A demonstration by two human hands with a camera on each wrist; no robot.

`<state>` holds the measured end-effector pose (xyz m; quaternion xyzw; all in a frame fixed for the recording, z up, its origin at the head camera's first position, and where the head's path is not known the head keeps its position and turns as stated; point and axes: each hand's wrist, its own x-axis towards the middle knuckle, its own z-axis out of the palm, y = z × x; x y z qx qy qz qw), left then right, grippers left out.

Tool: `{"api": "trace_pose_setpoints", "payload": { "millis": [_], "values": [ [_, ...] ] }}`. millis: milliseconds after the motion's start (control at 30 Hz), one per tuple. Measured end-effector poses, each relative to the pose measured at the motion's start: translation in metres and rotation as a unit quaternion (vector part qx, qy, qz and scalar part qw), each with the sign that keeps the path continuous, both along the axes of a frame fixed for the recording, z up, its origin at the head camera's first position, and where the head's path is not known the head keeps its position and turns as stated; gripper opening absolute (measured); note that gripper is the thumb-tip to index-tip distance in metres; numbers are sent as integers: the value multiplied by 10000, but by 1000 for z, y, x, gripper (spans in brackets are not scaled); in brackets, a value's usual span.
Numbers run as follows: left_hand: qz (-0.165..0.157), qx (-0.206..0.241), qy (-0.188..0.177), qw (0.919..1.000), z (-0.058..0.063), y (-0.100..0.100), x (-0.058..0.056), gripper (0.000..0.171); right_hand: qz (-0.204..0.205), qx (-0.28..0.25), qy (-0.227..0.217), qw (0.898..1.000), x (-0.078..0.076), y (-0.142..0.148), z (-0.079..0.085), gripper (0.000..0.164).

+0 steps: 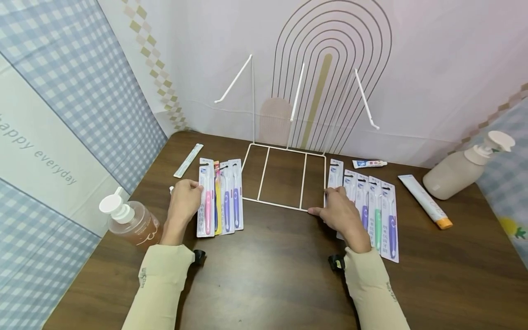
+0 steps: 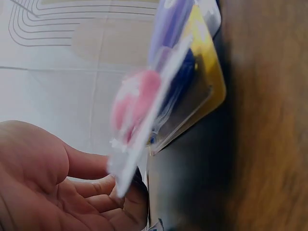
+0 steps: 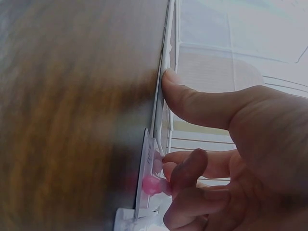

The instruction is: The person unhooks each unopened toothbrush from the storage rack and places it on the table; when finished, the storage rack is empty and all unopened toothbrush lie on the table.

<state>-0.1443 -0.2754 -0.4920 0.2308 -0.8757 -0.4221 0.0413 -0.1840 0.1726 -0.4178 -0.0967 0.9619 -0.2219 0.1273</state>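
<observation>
At the left, my left hand (image 1: 183, 201) pinches the left edge of a blister-packed pink toothbrush (image 1: 208, 213). In the left wrist view this pack tilts up from the table. Beside it lie a yellow-and-blue toothbrush pack (image 1: 217, 215) and packs with purple toothbrushes (image 1: 236, 206). My right hand (image 1: 342, 213) is at the near right corner of a white wire rack (image 1: 280, 205), its thumb touching the corner. In the right wrist view its other fingers are beside a pack with a pink toothbrush (image 3: 153, 185); whether they touch it is unclear.
Prongs (image 1: 366, 101) rise from the rack's back. More toothbrush packs (image 1: 377, 229) fan out rightward. Beyond are a small toothpaste tube (image 1: 369, 163), an orange-capped tube (image 1: 425, 199) and a beige pump bottle (image 1: 453, 172). Leftward are a clear pump bottle (image 1: 136, 222) and a slim packet (image 1: 188, 160).
</observation>
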Motion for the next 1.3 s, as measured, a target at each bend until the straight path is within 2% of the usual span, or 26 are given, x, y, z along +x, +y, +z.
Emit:
{"api": "trace_pose_setpoints", "payload": {
  "millis": [200, 267, 500, 633, 933, 1033, 1167, 1300],
  "values": [
    [149, 50, -52, 9999, 0, -5, 2, 37, -8, -44, 197, 9998, -13, 8, -24, 101],
    [174, 46, -91, 9998, -1, -7, 2, 38, 9, -50, 184, 9998, -13, 8, -24, 102],
    [59, -216, -23, 9997, -2, -12, 0, 36, -38, -49, -47, 10000, 7, -5, 8, 92],
    [-37, -377, -29, 9993, -2, -13, -2, 35, -59, 7, 51, 10000, 11, -7, 11, 90],
    [-160, -581, -442, 9972, 2, -7, -1, 38, -75, -10, 39, 10000, 10, -7, 9, 91],
    [-203, -774, -495, 9956, 4, -6, -1, 39, -85, -31, 31, 10000, 8, -6, 6, 93],
    [-276, -954, -524, 9937, 4, -6, -2, 38, -41, -6, 216, 9998, -3, 2, -15, 99],
    [-343, -1005, -520, 9930, 5, -7, -2, 38, -41, -5, 218, 9998, -6, 4, -20, 101]
  ]
}}
